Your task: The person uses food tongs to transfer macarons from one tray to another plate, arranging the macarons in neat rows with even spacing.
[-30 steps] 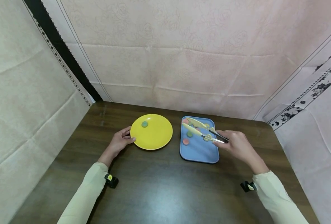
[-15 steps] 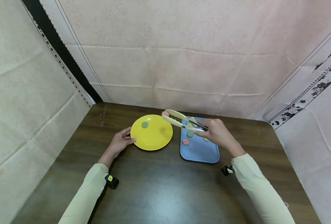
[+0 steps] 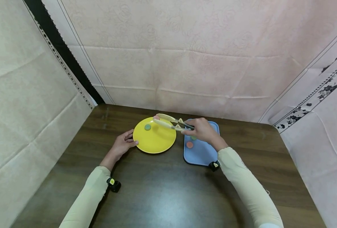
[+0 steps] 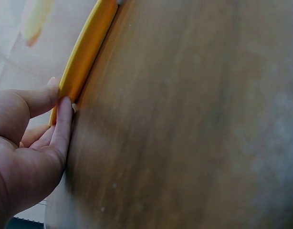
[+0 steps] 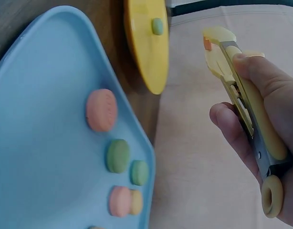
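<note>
My right hand (image 3: 204, 130) grips yellow tongs (image 3: 168, 122), seen also as tongs (image 5: 251, 105) in the right wrist view. Between their tips a pink macaron (image 3: 156, 117) is pinched above the far part of the yellow plate (image 3: 157, 142). A green macaron (image 3: 147, 127) lies on that plate toward its far left. My left hand (image 3: 121, 145) holds the plate's left rim; in the left wrist view its thumb is on the upper side and a finger lies against the underside of the plate (image 4: 87, 52).
Right of the plate lies a blue tray (image 3: 197, 155), partly under my right hand and forearm. Several macarons sit on it, among them a pink one (image 5: 101, 110) and a green one (image 5: 118, 156). A patterned cloth (image 3: 168, 69) hangs behind the wooden table (image 3: 162, 190).
My right hand has moved left from the tray with the tongs, which carry a pink macaron over to the plate. The left hand and the plate have stayed in place.
</note>
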Tool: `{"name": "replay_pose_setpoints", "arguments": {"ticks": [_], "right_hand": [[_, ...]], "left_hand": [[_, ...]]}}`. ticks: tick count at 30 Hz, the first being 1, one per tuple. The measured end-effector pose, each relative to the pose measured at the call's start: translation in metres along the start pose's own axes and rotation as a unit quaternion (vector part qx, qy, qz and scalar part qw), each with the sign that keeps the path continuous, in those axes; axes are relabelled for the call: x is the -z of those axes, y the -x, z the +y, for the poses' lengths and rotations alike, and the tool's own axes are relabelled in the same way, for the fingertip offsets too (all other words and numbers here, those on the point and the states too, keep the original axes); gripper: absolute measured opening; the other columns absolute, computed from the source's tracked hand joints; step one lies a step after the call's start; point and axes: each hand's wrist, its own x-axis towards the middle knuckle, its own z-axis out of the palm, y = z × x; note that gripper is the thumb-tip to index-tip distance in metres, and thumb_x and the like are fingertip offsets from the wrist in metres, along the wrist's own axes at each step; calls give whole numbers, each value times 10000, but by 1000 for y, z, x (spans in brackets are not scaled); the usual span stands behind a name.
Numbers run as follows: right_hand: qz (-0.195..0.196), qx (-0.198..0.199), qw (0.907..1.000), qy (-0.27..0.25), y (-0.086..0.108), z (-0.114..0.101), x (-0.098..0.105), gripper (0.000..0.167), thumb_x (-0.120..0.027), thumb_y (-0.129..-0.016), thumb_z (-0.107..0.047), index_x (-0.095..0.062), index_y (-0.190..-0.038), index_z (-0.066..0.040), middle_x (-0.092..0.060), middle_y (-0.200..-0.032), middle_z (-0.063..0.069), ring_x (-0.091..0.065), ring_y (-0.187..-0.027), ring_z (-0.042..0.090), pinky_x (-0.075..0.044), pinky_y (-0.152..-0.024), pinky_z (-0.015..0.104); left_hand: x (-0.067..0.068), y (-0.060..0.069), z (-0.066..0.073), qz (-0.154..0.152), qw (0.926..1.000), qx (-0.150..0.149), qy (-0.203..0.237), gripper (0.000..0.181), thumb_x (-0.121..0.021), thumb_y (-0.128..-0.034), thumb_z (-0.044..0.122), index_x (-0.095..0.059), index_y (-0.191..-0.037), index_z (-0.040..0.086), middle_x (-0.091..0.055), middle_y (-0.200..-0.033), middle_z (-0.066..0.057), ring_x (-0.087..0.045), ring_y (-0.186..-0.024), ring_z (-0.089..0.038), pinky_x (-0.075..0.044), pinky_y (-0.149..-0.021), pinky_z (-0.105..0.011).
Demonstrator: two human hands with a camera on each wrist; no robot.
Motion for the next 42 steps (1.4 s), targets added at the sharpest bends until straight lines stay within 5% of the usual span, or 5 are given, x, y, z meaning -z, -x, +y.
{"name": "replay_pose_setpoints", "arguments": {"ticks": [12, 18, 29, 37, 42], "right_hand": [[-376, -89, 9991, 163, -11, 9, -27, 517, -764, -926, -407, -718, -1274, -28, -656, -748, 1, -522, -614, 116, -472, -602, 295], [-387, -148, 9989, 199, -12, 11, -35, 521, -772, -917, -406, -718, -1277, -33, -667, -763, 9, -536, -649, 114, -477, -633, 309], [-604, -278, 9978, -53, -13, 14, -42, 539, -763, -926, -406, -697, -1307, -31, -558, -592, -11, -435, -467, 112, -351, -494, 276], [-205, -83, 9997, -121, -3, 15, -26, 490, -763, -923, -413, -735, -1255, -54, -710, -816, 57, -493, -581, 86, -439, -582, 287], [180, 8, 9998, -110, 21, 15, -1, 502, -792, -910, -349, -708, -1298, -42, -669, -714, 86, -388, -502, 104, -384, -531, 298]], "left_hand": [[0, 1, 2, -16, 10000, -50, -39, 761, -718, -975, 137, -305, -1610, 69, -442, -1559, -204, -558, -1302, -348, -526, -1004, -319], [-1, 1, 1, -15, 10000, -88, -20, 751, -709, -980, 129, -304, -1610, 68, -434, -1563, -211, -556, -1303, -355, -531, -994, -307], [-1, 4, 3, -4, 9999, -57, 98, 749, -709, -979, 123, -308, -1611, 83, -439, -1562, -202, -558, -1300, -345, -533, -963, -258], [-1, 4, 3, -35, 9999, -44, 104, 755, -705, -982, 126, -296, -1616, 87, -427, -1572, -199, -554, -1304, -345, -528, -971, -264], [-1, 3, 2, -31, 10000, -4, 84, 758, -711, -978, 127, -299, -1614, 82, -437, -1565, -195, -559, -1298, -342, -531, -985, -292]]}}
